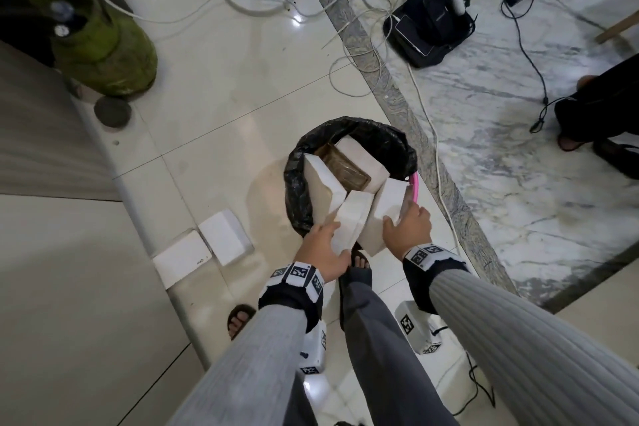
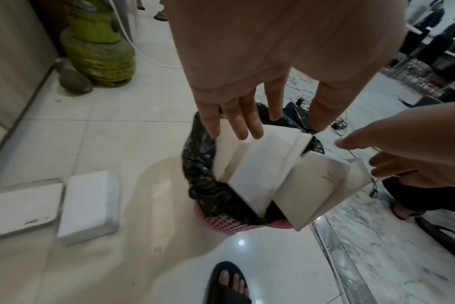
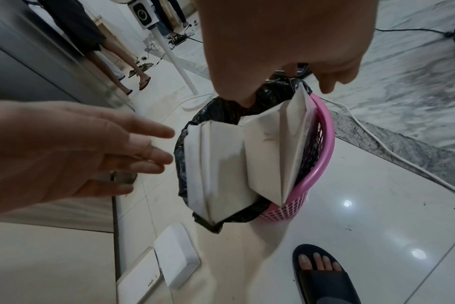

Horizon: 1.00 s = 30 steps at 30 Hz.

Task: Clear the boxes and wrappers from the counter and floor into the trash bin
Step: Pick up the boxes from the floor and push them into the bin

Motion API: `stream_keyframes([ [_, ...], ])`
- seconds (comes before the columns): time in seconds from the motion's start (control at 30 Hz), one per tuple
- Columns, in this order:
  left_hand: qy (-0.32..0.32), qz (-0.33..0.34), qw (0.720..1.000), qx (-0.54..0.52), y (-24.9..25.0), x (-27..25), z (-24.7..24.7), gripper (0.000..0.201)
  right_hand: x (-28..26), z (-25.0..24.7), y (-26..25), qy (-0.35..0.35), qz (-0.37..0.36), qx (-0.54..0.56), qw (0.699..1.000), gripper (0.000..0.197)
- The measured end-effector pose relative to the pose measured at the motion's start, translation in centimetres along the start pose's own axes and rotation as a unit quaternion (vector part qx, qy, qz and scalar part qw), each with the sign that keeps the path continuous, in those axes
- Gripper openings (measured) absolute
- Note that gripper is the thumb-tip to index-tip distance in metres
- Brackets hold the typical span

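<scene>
A pink mesh trash bin (image 1: 414, 187) with a black liner (image 1: 297, 183) stands on the floor, crammed with several white boxes (image 1: 323, 187) and a brown one (image 1: 345, 168). My left hand (image 1: 333, 235) hovers with straight fingers over the near white box (image 2: 257, 174), apart from it in the right wrist view. My right hand (image 1: 401, 218) is spread over the right-hand box (image 3: 268, 152), which leans on the rim, fingertips at its top edge. Two flat white boxes (image 1: 224, 235) (image 1: 183, 256) lie on the floor left of the bin.
A green gas cylinder (image 1: 103, 41) and a counter base stand at the left. My sandaled foot (image 1: 356, 263) is just before the bin. Cables, power strips and a black bag (image 1: 428, 28) litter the marble floor beyond. Another person's foot (image 1: 570, 142) is at the right.
</scene>
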<state>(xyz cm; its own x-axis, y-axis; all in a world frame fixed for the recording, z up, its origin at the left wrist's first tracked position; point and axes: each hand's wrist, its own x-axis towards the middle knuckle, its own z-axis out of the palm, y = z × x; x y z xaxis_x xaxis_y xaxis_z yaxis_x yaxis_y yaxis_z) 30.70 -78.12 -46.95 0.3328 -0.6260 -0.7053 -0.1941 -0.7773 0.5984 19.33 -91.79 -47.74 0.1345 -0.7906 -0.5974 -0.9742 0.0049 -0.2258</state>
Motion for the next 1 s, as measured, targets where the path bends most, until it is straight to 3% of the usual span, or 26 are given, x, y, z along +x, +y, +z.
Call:
stream_keyframes([
  [0.27,0.028,-0.085,0.996,-0.007,-11.9,-7.5,-8.2,0.058,-8.4,4.1,-9.3,0.121,-0.064,0.007,0.991,0.046],
  [0.4,0.068,-0.141,0.988,-0.006,-18.0,-10.1,-13.0,0.06,-13.0,9.0,-15.3,0.104,-0.086,0.036,0.99,0.041],
  [0.53,0.108,-0.204,0.973,-0.03,-23.5,-10.2,-15.9,0.056,-15.4,15.3,-19.1,0.017,-0.079,0.038,0.996,0.043],
  [0.63,0.125,-0.242,0.96,-0.062,-27.6,-6.9,-17.2,0.057,-13.8,21.2,-20.0,-0.073,-0.088,0.01,0.993,0.053],
  [0.77,0.169,-0.257,0.948,-0.08,-34.8,0.7,-17.0,0.056,-8.0,30.6,-19.4,-0.159,-0.068,-0.038,0.984,0.064],
  [0.9,0.2,-0.281,0.935,-0.085,-42.0,8.2,-14.8,0.059,-2.2,39.8,-17.5,-0.198,-0.027,-0.057,0.978,0.068],
  [1.0,0.209,-0.287,0.933,-0.064,-46.7,12.3,-13.0,0.075,0.7,45.6,-15.9,-0.213,-0.005,-0.085,0.973,0.085],
])
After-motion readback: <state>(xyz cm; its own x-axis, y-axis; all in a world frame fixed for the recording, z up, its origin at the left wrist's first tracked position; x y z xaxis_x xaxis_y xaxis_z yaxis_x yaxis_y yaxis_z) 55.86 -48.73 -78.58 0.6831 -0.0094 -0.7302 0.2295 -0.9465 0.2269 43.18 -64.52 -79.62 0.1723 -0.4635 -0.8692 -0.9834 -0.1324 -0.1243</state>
